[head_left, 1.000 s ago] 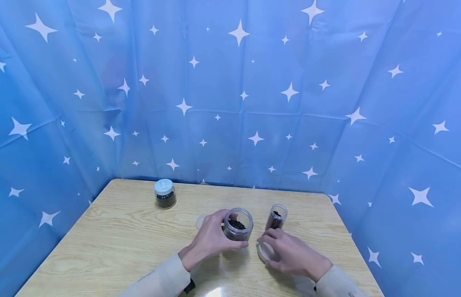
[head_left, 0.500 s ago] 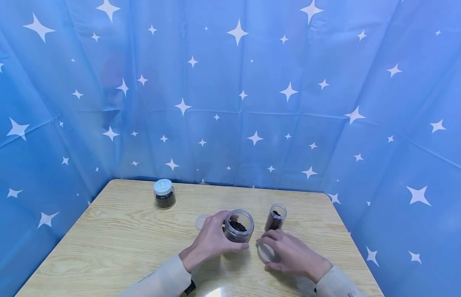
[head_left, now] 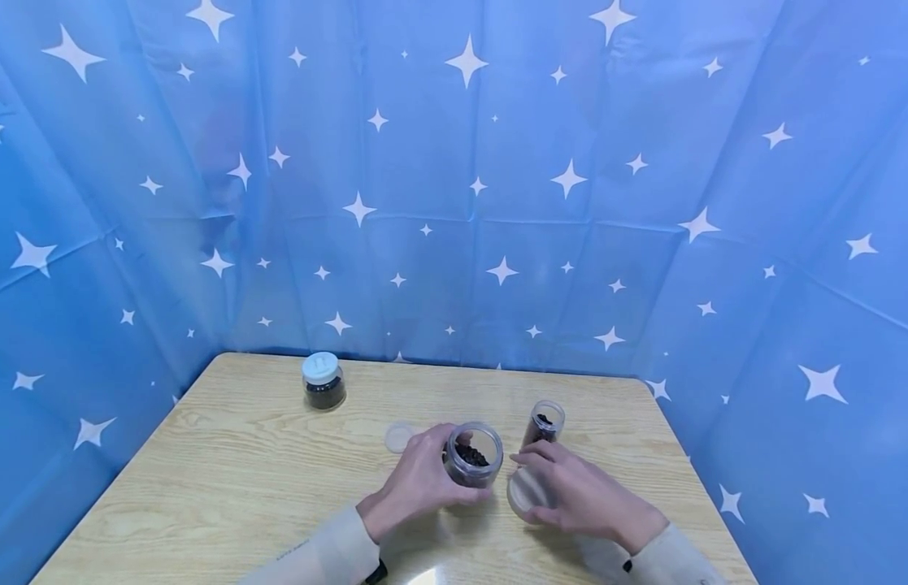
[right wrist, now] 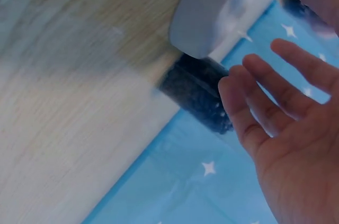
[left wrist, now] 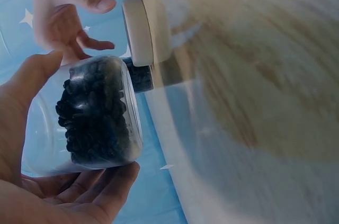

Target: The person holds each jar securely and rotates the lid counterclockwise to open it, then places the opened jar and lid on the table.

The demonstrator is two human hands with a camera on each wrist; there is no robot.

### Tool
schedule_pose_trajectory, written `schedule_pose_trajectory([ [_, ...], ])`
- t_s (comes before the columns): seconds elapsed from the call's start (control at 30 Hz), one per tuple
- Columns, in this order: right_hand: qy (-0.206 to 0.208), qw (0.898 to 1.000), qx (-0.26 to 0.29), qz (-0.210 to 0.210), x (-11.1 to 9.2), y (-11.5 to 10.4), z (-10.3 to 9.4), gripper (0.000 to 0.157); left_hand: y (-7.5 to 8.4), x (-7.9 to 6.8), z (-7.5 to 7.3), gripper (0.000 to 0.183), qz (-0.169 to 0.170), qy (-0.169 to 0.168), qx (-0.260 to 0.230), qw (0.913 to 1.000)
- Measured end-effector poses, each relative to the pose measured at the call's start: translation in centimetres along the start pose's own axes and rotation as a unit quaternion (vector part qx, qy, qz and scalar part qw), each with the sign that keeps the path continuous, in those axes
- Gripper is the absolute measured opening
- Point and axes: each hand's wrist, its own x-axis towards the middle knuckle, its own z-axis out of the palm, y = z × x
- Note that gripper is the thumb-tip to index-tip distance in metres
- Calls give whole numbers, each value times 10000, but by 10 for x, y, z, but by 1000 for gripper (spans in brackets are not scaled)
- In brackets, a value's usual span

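Note:
My left hand grips a clear, lidless jar of dark beans or seeds, thumb on one side and fingers on the other. The jar is close over the table, its mouth tipped slightly toward the head camera. Beside it, my right hand hovers over a pale round lid lying flat on the table. In the right wrist view its fingers are spread and relaxed, holding nothing. Just behind that hand stands a narrow, open clear jar with dark contents, its lower part hidden by the hand.
A small jar with a pale blue lid and dark contents stands at the back left of the wooden table. A translucent disc lies just beyond my left hand. A blue curtain with white stars hangs behind the table.
My left hand has brought the open jar slightly toward me, uncovering more of the translucent disc. The right hand's fingers have come away from the pale lid, which stays in place.

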Motion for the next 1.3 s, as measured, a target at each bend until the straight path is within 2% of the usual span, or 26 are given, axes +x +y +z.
schedule_pose_trajectory([
  [0.13,-13,9998,154,79,0,-2,-5,79,-1,-2,3,85,15,-60,79,9999],
  [0.3,142,9995,259,-61,2,-3,-12,78,-2,-4,5,89,-44,-129,121,9998],
  [0.67,762,9954,264,-515,9,-5,-21,78,-3,-5,11,79,114,-204,147,9996],
  [0.93,1173,9902,188,-731,15,-7,-19,74,-5,-6,14,84,140,-312,299,9990],
  [1.07,1349,9880,190,-723,17,-7,-18,71,-5,-6,14,83,179,-336,239,9990],
  [1.3,1528,9855,184,-719,19,-8,-18,64,-4,-8,11,94,129,-442,220,9987],
])
